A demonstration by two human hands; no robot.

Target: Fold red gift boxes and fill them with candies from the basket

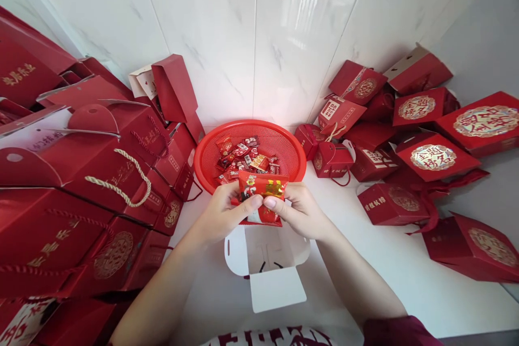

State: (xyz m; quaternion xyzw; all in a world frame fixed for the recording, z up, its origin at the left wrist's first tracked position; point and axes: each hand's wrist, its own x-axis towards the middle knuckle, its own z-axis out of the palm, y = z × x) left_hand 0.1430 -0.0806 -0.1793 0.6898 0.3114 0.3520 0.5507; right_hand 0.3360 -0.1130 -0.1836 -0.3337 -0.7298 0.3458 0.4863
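Observation:
Both hands hold red candy packets (265,186) in front of me. My left hand (227,208) grips their left side, thumb across the front. On the right side, my right hand (302,208) pinches them the same way, its thumb near the other. A second red packet shows below the upper one. Behind the hands, a red plastic basket (298,143) holds several small wrapped sweets (242,150). Just below the hands stands an opened box (278,287), its white inside and flaps showing; the packets partly hide its far side.
Stacked red gift boxes (117,173) with rope handles fill the left side. More closed red boxes (433,157) lie piled at the right. A white tiled wall (214,38) rises behind the white table (344,227).

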